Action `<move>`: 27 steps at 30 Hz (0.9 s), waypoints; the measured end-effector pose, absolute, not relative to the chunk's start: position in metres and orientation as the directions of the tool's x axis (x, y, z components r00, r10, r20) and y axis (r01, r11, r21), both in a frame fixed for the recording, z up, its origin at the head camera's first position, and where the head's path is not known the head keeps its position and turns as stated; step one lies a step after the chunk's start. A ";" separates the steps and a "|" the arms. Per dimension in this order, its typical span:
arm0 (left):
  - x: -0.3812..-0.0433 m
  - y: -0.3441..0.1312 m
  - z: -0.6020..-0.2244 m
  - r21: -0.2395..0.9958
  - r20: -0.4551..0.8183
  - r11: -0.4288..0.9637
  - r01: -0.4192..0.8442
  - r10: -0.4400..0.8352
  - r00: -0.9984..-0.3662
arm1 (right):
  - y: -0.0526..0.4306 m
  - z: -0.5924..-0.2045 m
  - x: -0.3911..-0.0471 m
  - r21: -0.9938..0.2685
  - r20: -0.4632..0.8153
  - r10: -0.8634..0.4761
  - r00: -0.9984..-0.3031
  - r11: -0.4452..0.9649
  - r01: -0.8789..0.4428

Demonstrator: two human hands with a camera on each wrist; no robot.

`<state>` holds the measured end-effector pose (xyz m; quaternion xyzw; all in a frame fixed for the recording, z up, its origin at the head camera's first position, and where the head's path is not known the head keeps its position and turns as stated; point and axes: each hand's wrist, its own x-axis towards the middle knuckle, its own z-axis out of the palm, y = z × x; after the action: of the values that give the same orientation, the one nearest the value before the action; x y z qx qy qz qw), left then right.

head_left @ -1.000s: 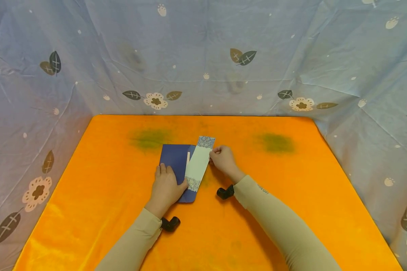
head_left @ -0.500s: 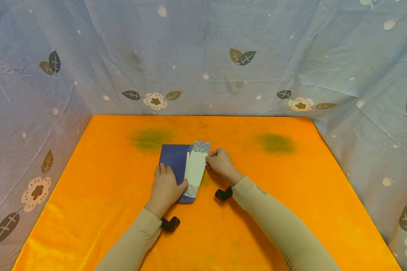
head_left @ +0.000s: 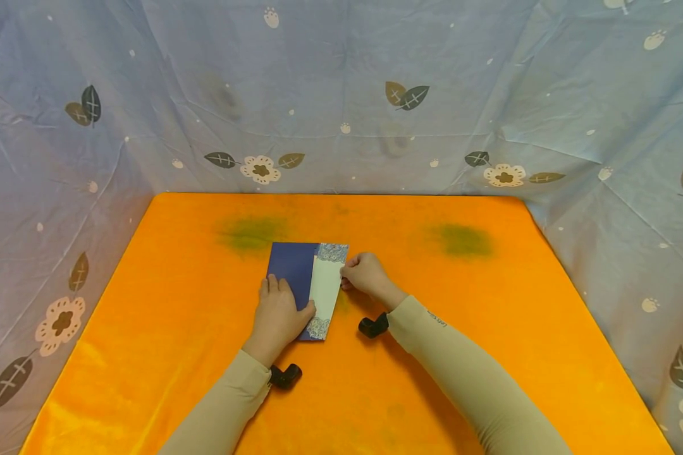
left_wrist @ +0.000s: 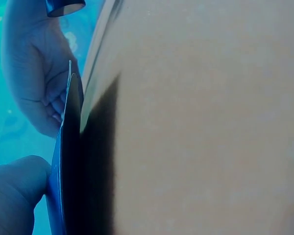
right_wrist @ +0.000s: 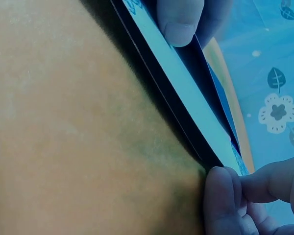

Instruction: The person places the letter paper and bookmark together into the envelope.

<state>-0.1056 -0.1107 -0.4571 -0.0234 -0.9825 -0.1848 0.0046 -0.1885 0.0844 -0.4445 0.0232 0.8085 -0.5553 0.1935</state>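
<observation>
A flat dark blue envelope point(head_left: 293, 262) lies on the orange table. On its right side is a white card point(head_left: 326, 284) with grey-blue lace patterns at both ends, reaching close to the envelope's right edge. My left hand point(head_left: 279, 313) holds the envelope across its left part, the thumb point(right_wrist: 180, 29) lying against the white card. With thumb and forefinger, my right hand point(head_left: 370, 276) pinches the right long edge of the card. In the left wrist view, the blue envelope point(left_wrist: 54, 196) appears edge-on, its layers slightly apart beside my left thumb point(left_wrist: 19, 186).
Orange cloth covers the table point(head_left: 461, 354), with greenish smudges near the back. A pale blue curtain point(head_left: 341, 95) with leaves and flowers encloses the back and sides. A black wrist mount point(head_left: 286, 376) sits at my left cuff, another black mount point(head_left: 374, 325) at my right.
My right hand has brought the white card left and toward me, turning it straighter, so it lines up along the envelope's right side. The left hand stays in place.
</observation>
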 end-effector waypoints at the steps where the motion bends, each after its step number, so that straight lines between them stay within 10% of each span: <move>1: -0.105 -0.111 -0.457 0.365 0.018 0.930 0.047 0.044 -0.999 | 0.084 -0.444 -0.188 -0.887 -0.343 -0.180 -0.922 0.385 0.254; 27: -0.104 -0.111 -0.455 0.386 0.012 0.921 0.055 0.054 -0.998 | 0.074 -0.440 -0.195 -0.869 -0.387 -0.194 -0.901 0.405 0.286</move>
<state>-0.1044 -0.1111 -0.4550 -0.0279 -0.9800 -0.1971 0.0005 -0.1953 0.0738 -0.4397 0.0283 0.8085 -0.5449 0.2204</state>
